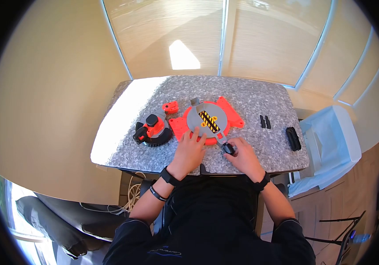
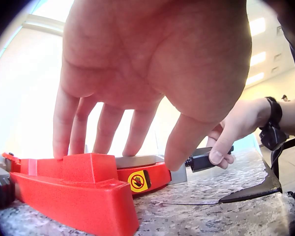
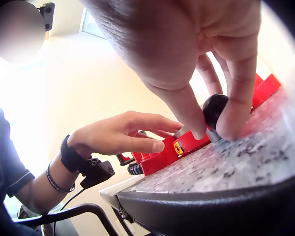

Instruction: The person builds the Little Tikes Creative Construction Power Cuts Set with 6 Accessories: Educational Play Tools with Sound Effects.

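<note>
On the speckled table [image 1: 154, 159] lies a red plastic base [image 1: 229, 112] with a grey round turntable [image 1: 194, 117] and a black-and-yellow striped strip, like a toy miter saw's. My left hand [image 1: 189, 152] rests on it with fingertips spread over the near left part of the turntable and base. In the left wrist view, those fingers reach down nearly straight. My right hand [image 1: 245, 159] pinches a black knob [image 1: 229, 149] between thumb and fingers, at the end of the turntable's grey arm [image 1: 221, 139] near the front edge. The right wrist view shows the knob's rounded end [image 3: 214, 109].
Left of the base stands a red, grey and black saw-head piece [image 1: 156, 128], with a small red part [image 1: 170, 107] behind it. To the right lie two black strips [image 1: 265, 122] and a black bundle [image 1: 293, 138]. Beyond the table's right edge is a lined bin [image 1: 330, 145].
</note>
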### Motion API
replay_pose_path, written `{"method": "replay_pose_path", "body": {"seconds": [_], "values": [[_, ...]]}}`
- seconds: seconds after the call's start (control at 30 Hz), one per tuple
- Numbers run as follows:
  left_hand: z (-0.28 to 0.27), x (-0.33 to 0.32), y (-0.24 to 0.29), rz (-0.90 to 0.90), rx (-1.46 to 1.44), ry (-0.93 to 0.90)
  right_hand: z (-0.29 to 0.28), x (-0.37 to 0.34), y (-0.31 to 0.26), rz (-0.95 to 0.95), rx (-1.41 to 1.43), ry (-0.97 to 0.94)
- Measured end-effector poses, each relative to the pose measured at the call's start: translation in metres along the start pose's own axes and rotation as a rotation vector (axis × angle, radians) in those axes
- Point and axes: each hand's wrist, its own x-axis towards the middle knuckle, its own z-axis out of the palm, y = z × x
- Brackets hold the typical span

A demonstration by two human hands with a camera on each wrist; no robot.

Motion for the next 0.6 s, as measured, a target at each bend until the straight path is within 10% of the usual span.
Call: {"method": "replay_pose_path", "body": {"seconds": [0.6], "values": [[-0.002,0.001,0.0,0.007,0.022,-0.004,0.001,0.002,0.001,0.004,-0.023,0.013]]}}
